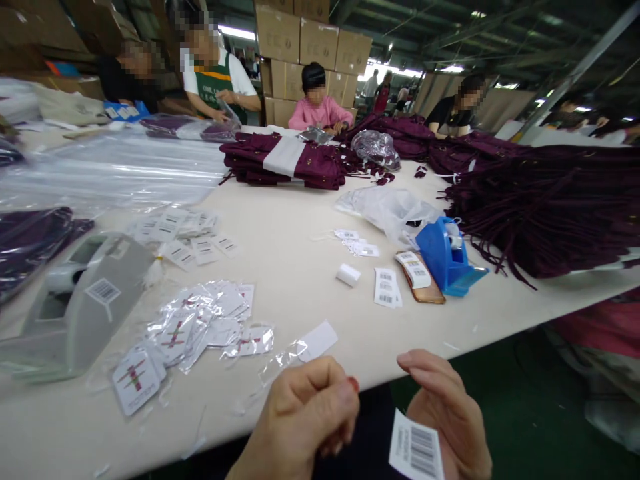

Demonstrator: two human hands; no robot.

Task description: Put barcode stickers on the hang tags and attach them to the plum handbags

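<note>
At the table's near edge my left hand (310, 413) is closed, thumb pressed against the curled fingers; what it pinches, if anything, is hidden. Just beyond its knuckles lies a white hang tag (319, 340) with a clear plastic loop. My right hand (453, 407) is curved, with a white barcode label (416, 448) held against its palm below the bent fingers. Left of my hands spreads a heap of white printed hang tags (200, 320). Small barcode labels (386, 287) lie on the table beyond my right hand.
A grey tape dispenser (100, 300) stands left, a blue one (445, 257) right beside a brown flat case (427, 290). Maroon garments (285, 160) are stacked at the back, with more (550, 207) at right. Clear plastic bags (125, 167) lie far left. Several people work across the table.
</note>
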